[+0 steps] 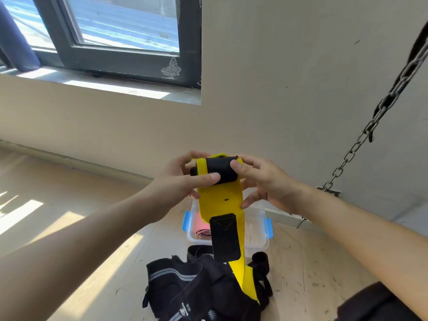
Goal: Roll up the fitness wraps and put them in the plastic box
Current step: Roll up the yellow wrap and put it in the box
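left hand [185, 179] clamped on left end of partly rolled yellow elastic fitness wrap with black fastener patches [220, 198], thumb across the front. held in the air, roll axis level, running hand to hand. right hand [261, 181] pinching right end. loose tail hanging straight down, crossing in front of clear plastic box with blue clips [264, 237] on floor below. judged: winding to proceed downward along tail; both hands equally near.

A dark-framed glass window [120, 31] sits over a pale stone sill [104, 86] in the beige plastered wall [278, 89]; a steel link chain [348, 158] slants at right; light wooden floor [69, 262] below.
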Tool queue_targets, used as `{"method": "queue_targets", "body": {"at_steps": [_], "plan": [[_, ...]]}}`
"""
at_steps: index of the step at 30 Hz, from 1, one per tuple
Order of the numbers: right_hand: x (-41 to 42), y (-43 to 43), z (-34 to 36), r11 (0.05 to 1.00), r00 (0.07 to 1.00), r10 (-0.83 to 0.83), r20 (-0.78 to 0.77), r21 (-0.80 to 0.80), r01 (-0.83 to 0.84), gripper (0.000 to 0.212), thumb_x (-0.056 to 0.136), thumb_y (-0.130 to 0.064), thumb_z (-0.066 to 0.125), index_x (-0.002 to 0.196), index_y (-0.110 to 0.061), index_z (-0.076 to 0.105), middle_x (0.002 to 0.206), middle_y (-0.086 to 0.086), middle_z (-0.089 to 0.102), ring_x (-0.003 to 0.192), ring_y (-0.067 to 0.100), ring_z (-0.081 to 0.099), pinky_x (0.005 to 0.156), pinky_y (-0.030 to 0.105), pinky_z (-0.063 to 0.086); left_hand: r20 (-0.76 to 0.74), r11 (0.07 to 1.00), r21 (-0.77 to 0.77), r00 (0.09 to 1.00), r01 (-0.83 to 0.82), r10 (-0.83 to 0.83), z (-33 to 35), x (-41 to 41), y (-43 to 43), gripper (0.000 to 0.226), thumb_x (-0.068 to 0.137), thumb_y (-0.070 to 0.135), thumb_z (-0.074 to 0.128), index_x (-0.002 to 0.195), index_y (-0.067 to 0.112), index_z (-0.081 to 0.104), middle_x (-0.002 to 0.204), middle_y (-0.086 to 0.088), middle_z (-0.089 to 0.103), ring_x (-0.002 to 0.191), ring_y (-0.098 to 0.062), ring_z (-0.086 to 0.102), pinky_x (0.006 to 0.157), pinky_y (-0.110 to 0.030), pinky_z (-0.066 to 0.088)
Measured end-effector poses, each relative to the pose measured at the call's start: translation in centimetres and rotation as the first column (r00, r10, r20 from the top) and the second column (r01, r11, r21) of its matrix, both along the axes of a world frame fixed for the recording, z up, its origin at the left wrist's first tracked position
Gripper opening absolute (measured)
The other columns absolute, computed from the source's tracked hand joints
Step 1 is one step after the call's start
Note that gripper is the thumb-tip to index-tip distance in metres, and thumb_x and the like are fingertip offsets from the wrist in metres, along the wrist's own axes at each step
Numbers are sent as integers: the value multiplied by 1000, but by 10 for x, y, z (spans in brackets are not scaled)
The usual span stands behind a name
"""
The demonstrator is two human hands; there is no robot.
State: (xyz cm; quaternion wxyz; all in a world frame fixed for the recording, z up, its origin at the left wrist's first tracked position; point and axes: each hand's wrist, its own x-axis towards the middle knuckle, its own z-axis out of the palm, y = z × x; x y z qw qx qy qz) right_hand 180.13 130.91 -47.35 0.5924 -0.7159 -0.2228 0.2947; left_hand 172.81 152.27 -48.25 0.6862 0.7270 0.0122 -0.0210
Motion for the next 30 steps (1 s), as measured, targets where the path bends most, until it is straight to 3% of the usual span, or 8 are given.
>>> {"method": "queue_targets", "body": {"at_steps": [2, 8, 12, 15, 21, 24, 27, 30], "plan": [[-1, 1, 0, 1000, 1000, -5, -6, 5, 5, 51, 85, -53, 61, 129, -26, 61, 116, 9, 71, 99, 34, 71, 60, 36, 61, 45, 1000, 25, 999, -10, 8, 0, -1, -1, 54, 72, 24, 90, 120, 23, 64, 89, 6, 72, 73, -6, 69, 59, -20, 51], [-1, -1, 4, 990, 1000, -14, -17, 141, 17, 48, 83, -34, 70, 127, -21, 59, 104, 7, 74, 90, 23, 72, 54, 29, 59, 84, 998, 60, 996, -15, 10, -1, 1, 0, 63, 71, 25, 91, 126, 26, 60, 103, -3, 75, 83, -16, 73, 61, -25, 54], [0, -2, 9, 975, 1000, -28, 2, 221, 27, 51, 81, -24, 72, 129, -23, 57, 100, 5, 74, 85, 20, 72, 53, 27, 57, -35, 985, 28, 985, 168, -167, 0, 0, 4, 44, 83, 39, 72, 125, 29, 68, 104, 0, 74, 89, -18, 71, 64, -28, 54], [0, -2, 6, 975, 996, -58, 74, 218, 41, 59, 77, -21, 75, 132, -21, 55, 102, 9, 74, 85, 23, 70, 57, 31, 57, -78, 981, 6, 978, 194, -193, 4, -2, 2, 47, 88, 49, 60, 126, 23, 67, 97, 1, 73, 84, -14, 70, 59, -24, 53], [-1, 1, -4, 987, 969, -52, 243, 157, 14, 55, 80, -1, 80, 128, -14, 56, 118, 8, 70, 109, 31, 67, 63, 40, 62, -18, 994, 103, 999, 46, -44, 2, 1, 1, 52, 82, 55, 66, 114, 15, 71, 90, -3, 68, 74, -14, 62, 50, -22, 45], [0, -1, 0, 993, 980, -18, 199, 116, -6, 59, 80, -14, 82, 132, -21, 56, 124, 4, 68, 107, 29, 70, 64, 44, 63, 10, 997, 74, 1000, 28, -29, 4, 1, 4, 49, 80, 49, 71, 113, 13, 71, 85, -2, 67, 70, -13, 60, 50, -22, 44], [0, -3, 3, 994, 992, 91, 86, 60, -96, 58, 83, -47, 76, 135, -30, 57, 127, 3, 69, 112, 26, 69, 70, 45, 63, 48, 998, 68, 999, 17, -20, 5, 1, 6, 48, 75, 42, 78, 114, 16, 69, 82, 4, 68, 72, -11, 62, 51, -22, 45], [-1, 0, 3, 994, 992, 109, 65, -15, -108, 74, 70, -79, 62, 129, -34, 63, 123, 0, 71, 113, 24, 69, 78, 44, 62, 123, 996, 94, 992, 9, -21, 2, 1, 5, 60, 63, 43, 85, 116, 19, 67, 85, 7, 69, 73, -10, 66, 52, -21, 48]]}}
